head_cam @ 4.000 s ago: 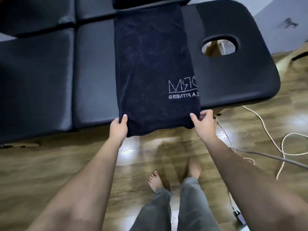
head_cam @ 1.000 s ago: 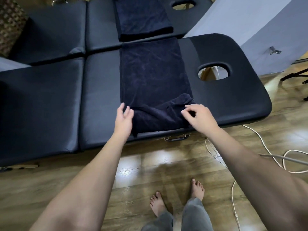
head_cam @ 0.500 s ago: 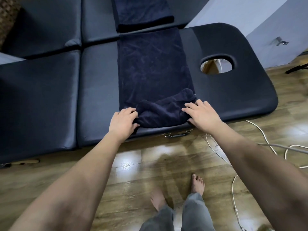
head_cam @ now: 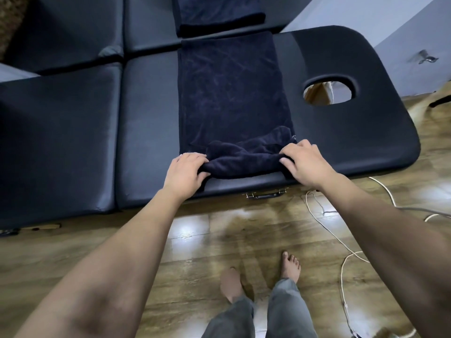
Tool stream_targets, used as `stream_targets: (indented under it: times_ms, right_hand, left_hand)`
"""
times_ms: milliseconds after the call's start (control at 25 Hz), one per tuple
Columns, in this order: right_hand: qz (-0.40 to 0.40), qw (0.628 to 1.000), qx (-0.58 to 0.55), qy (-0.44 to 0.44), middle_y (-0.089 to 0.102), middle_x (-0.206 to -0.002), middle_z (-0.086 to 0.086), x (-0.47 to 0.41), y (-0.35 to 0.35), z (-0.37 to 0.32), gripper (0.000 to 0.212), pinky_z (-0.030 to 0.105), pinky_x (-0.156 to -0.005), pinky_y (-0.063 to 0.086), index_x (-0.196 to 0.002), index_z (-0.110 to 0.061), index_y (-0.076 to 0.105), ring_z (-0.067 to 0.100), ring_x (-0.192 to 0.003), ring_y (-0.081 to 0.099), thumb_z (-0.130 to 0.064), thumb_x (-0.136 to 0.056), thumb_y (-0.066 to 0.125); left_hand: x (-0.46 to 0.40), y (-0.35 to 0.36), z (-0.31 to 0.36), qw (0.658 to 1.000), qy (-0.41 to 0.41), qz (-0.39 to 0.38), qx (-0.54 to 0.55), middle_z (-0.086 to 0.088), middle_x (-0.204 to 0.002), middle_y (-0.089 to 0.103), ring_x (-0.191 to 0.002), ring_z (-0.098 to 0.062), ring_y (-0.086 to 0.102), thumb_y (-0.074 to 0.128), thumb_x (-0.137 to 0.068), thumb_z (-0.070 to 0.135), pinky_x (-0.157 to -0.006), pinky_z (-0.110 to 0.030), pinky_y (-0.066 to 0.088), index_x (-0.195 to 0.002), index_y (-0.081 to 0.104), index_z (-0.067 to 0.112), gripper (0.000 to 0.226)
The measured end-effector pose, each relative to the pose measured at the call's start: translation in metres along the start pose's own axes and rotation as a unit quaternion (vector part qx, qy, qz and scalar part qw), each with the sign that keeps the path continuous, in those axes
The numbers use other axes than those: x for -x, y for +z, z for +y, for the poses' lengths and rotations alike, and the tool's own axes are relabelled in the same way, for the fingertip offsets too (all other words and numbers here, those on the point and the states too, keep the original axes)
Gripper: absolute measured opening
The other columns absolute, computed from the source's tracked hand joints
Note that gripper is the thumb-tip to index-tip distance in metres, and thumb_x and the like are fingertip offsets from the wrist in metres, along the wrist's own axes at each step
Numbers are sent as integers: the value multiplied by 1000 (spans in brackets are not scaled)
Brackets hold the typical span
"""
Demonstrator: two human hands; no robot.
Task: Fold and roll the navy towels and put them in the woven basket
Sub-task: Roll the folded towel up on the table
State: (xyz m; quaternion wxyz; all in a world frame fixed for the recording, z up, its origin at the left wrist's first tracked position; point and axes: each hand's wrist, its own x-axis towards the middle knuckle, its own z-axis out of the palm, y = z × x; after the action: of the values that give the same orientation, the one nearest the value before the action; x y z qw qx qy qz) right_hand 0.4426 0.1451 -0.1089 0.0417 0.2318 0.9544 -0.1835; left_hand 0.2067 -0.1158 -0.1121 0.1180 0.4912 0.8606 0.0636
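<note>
Head view, towel (head_cam: 234,93) roll between hands' grip (head_cam: 244,164)

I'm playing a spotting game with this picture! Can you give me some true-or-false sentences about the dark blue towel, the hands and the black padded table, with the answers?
1. Both hands, the left hand and the right hand, grip the rolled near end of the long navy towel. True.
2. The towel is rolled up completely. False: only the near end is rolled; the rest lies flat.
3. The black padded table has an oval hole to the right of the towel. True.
4. The person wears shoes. False: the feet are bare on the wooden floor.
5. A second folded navy towel lies beyond the first. True.
</note>
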Motion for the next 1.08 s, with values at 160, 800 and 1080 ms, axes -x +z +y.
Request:
stream_targets:
  times_ms: [160, 800, 1080]
  right_hand:
    - [-19, 996, -60, 60, 52, -93, -5, -5, -2, -6, 24, 46, -93, 33, -99, -16, 54, 34, -106, 43, -30, -107, 36]
    - [173, 967, 179, 56, 58, -81, 8, -37, 26, -29, 26, 45, -69, 38, -90, -14, 56, 33, -75, 52, -32, -100, 41]
    - [177, 956, 232, -20, 58, -89, 7, -28, 35, -38, 48, 46, -75, 37, -95, -13, 62, 32, -81, 53, -58, -97, 46]
  left_hand:
    - [-6, -9, -5, 999, -23, -25, 29, 3, -121, 61, -117, -25, 47, 53, -101, 40, -99, -40, 35, -120, 64, 21, 29]
    - [-69, -9, 5, 990, -80, -48, -105, -6, -77, 65, -66, -32, 51, 18, -109, 43, -77, -41, 32, -102, 41, 21, 32]
    - [-74, -7, 13, 984, -111, -23, -137, -8, -82, 71, -68, -33, 56, 23, -109, 30, -78, -40, 34, -94, 41, 21, 25]
